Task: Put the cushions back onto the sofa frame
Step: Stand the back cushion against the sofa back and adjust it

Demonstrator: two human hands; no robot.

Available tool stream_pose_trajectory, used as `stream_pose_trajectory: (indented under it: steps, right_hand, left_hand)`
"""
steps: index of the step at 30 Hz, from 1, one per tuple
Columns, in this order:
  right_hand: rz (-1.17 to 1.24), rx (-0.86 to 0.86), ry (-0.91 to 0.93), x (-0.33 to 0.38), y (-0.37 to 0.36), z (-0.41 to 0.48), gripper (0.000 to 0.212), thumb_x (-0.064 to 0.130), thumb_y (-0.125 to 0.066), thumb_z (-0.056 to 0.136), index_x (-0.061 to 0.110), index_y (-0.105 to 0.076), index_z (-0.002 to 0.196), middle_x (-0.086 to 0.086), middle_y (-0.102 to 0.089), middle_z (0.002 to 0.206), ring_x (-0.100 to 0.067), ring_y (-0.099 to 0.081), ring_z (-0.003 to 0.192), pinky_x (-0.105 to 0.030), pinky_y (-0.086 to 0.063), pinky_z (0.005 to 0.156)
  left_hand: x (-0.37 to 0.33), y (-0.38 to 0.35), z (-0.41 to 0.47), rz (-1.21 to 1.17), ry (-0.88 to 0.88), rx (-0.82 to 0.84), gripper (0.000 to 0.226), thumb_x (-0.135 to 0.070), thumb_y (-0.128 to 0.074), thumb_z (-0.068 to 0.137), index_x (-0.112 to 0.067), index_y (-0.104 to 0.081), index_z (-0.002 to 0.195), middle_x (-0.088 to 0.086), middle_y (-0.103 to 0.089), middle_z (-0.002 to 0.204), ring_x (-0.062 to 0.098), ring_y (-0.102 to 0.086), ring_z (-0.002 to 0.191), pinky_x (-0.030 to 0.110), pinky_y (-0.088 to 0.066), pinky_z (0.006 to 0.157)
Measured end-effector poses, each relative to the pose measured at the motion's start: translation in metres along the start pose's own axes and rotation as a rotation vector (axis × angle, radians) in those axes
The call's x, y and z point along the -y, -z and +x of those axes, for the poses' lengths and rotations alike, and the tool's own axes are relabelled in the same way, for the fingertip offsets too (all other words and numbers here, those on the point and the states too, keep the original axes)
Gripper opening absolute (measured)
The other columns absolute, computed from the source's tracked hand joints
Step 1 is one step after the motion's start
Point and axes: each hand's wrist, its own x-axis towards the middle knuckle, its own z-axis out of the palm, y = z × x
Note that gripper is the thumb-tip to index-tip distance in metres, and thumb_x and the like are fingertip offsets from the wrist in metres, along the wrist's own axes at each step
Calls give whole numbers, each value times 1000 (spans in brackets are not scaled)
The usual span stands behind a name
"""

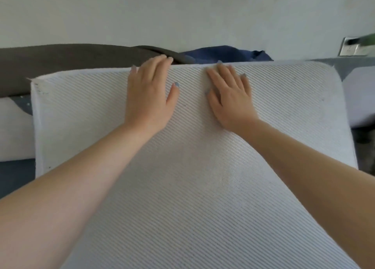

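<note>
Both bare arms reached straight out from the person, forearms angled inward so the hands lay close together near the far edge of the big white cushion (203, 187). The left hand (149, 98) lay palm down, fingers straight and together, thumb spread to the side, its fingertips just over the far edge. The right hand (230, 98) lay flat beside it, not touching it, fingers slightly fanned and pointing to the same edge (the nails on both were painted pale blue).

The wall plate (349, 48) at the far right was too blurred to read.

Neither grip was closed on anything: both were released, palms pressed flat on the cushion's ribbed cover.

The cushion filled the space in front of the person, its far edge against dark grey fabric (60, 62) and a crumpled blue cloth (223, 55) below the pale wall (182, 15). A second cushion (12, 131) sat just beside its left side on the blue-grey base (14, 175), and a third cushion (361, 94) lay to its right. Whether the big one was fully seated I could not tell.
</note>
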Motion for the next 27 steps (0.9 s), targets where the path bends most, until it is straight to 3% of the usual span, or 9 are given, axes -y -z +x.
stream_pose_trajectory:
  steps: [3, 7, 11, 17, 23, 27]
  right_hand:
    - [-3, 80, -43, -5, 14, 37, 48, 40, -28, 104, 28, -30, 151, 1, -26, 159, -19, -10, 150, -45, 2, 122]
    - [-12, 170, -88, -3, 34, 54, 40, 41, -30, 103, 28, -48, 137, 7, -51, 133, -15, -37, 131, -43, -10, 119]
    - [58, 224, -163, 3, 54, 50, 31, 38, -38, 102, 31, -54, 127, 10, -55, 120, -14, -41, 120, -36, -10, 116]
    - [70, 270, -237, 30, 110, 20, 22, 39, -40, 98, 34, -53, 115, 12, -53, 106, -15, -44, 107, -38, -20, 109]
    - [91, 389, -198, 47, 199, -11, 22, 48, -45, 92, 35, -56, 106, 12, -50, 97, -15, -43, 94, -34, -23, 89]
    - [127, 361, -295, 71, 240, -39, 13, 38, -47, 90, 32, -57, 97, 13, -49, 93, -12, -41, 88, -32, -23, 80]
  left_hand:
    - [-9, -14, 46, 46, 77, 121, 50, -38, -41, 100, -12, -45, 144, 7, -47, 147, 27, -39, 137, 52, -18, 119]
    - [-14, -26, 67, 60, 250, 287, 61, -51, -18, 94, -20, -66, 117, 3, -62, 127, 29, -52, 120, 47, -27, 111]
    - [-17, -16, 57, 68, 222, 285, 46, -43, -29, 97, -22, -66, 112, 0, -69, 103, 31, -59, 97, 46, -30, 101]
    - [-64, 56, 42, -48, 322, 335, 26, -31, -45, 98, -24, -62, 116, -6, -63, 114, 20, -53, 108, 46, -30, 108]
    - [-108, 157, 36, -61, 397, 571, 31, -44, -47, 93, -32, -63, 117, -10, -60, 119, 18, -52, 111, 39, -30, 99]
    - [-127, 204, 42, -84, 414, 651, 29, -55, -48, 80, -34, -64, 92, -15, -53, 91, 13, -50, 89, 33, -23, 89]
